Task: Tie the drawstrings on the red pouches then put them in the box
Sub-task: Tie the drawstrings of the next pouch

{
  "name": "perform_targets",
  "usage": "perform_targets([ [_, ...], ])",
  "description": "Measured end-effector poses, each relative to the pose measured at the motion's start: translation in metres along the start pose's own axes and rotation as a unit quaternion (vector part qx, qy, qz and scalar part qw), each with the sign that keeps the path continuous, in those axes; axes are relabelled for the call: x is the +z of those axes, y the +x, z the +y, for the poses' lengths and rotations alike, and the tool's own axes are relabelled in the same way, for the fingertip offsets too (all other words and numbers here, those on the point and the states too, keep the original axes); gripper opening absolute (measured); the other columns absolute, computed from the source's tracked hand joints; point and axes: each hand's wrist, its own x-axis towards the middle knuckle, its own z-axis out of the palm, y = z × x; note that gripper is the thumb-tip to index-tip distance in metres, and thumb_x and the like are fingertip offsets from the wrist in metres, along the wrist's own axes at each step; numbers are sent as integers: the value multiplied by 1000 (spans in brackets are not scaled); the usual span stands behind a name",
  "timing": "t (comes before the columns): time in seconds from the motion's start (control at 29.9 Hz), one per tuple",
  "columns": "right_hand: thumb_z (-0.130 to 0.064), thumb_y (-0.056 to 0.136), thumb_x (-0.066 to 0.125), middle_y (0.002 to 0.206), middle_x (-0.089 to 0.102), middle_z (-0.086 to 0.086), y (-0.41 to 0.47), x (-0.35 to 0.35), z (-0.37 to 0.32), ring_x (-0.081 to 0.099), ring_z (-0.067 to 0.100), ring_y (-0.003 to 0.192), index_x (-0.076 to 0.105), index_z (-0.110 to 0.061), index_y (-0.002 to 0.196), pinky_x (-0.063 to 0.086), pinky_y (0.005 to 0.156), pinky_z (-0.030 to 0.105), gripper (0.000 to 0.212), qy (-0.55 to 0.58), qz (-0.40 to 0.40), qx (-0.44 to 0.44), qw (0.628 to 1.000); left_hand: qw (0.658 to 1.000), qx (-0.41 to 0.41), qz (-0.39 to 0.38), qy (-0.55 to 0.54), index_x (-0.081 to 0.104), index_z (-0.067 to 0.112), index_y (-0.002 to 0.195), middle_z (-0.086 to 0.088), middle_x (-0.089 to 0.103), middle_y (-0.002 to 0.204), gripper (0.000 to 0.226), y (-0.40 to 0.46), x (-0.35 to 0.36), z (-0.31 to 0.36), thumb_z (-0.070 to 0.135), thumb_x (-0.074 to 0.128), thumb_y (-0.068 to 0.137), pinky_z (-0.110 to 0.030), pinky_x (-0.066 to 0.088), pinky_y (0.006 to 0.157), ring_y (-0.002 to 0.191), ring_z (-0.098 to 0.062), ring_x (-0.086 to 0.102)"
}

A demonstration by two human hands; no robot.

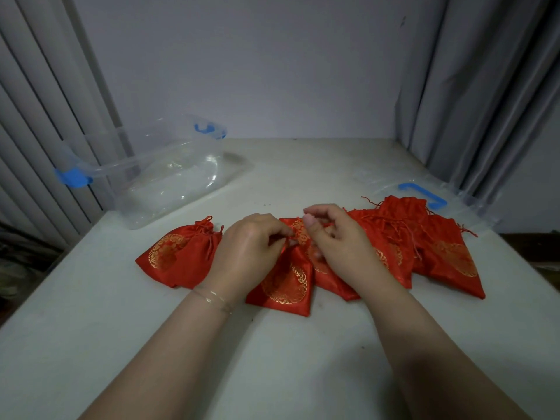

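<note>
I see the white table (pixel 91 344) carrying everything. The clear box (pixel 169 177) stands left of and behind the middle pouch (pixel 288 283); its lid (pixel 424 195) lies behind and to the right. My left hand (pixel 245 253) and right hand (pixel 339 241) pinch that pouch's drawstring (pixel 298 234). 1 tied pouch (pixel 178 256) lies just left.

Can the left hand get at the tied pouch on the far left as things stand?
Probably yes. The tied pouch lies alone on the table, just beside the left hand, nothing over it. That hand pinches the middle pouch's drawstring and must let go first.
</note>
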Motion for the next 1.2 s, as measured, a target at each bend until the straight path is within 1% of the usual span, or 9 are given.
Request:
perform_targets([
  [0.13,-12,89,61,48,58,-15,-1,7,-2,51,-4,44,64,-19,79,42,50,11,13,31,-47,33,998,999,22,-1,38,73,20,81,9,69,77,16,-2,1,0,18,60,73,-22,39,70,80,-14,58],
  [0.3,-15,96,49,71,60,4,1,7,1,57,14,61,57,-19,78,51,65,32,20,19,-41,97,994,1000,7,-15,-12,72,24,82,12,68,79,8,-2,3,1,19,69,77,-24,42,75,83,-9,55],
  [0.43,-3,96,34,66,49,9,4,1,-10,49,16,61,48,-10,69,44,60,29,32,214,-47,184,958,978,-120,-8,-170,73,27,76,10,72,78,10,1,-3,4,18,77,76,-11,41,74,80,-1,60],
  [0.54,-5,95,35,63,47,4,1,-5,-14,44,13,56,46,-12,65,36,52,23,33,271,-84,188,940,916,-218,-1,-338,74,17,75,4,73,73,11,3,-8,10,6,77,73,-15,51,73,73,-4,65],
  [0.64,-11,97,37,61,46,-1,-1,-7,-13,42,9,53,47,-14,65,35,48,19,34,214,-101,175,956,884,-266,5,-383,74,11,75,1,73,72,10,4,-12,8,3,77,71,-18,54,75,73,-7,66],
  [0.74,-17,98,39,61,44,-1,-1,-11,-11,42,11,55,45,-17,65,36,54,25,34,41,-125,105,986,867,-294,4,-403,72,8,75,-4,72,74,9,5,-15,4,0,76,71,-16,54,74,73,-9,66],
  [0.9,-29,98,43,63,46,-3,-6,-21,-14,42,7,56,50,-12,70,36,58,30,33,-166,-185,13,969,864,-310,-18,-397,71,9,72,-2,73,74,11,5,-13,2,0,76,70,-15,53,71,74,-9,68],
  [1.1,-27,92,56,54,45,-13,-7,-30,-18,39,0,49,53,-12,63,33,52,20,33,-171,-218,16,961,907,-270,-62,-318,70,9,74,-17,71,78,13,2,-15,-1,-3,76,73,-24,55,73,71,-15,66],
  [1.2,-31,89,62,70,63,-11,-5,-27,-14,55,3,63,67,-16,74,43,61,18,21,-157,-104,-9,982,948,-201,-78,-236,68,14,72,-12,70,76,20,2,-10,1,-4,75,74,-28,53,73,71,-13,62],
])
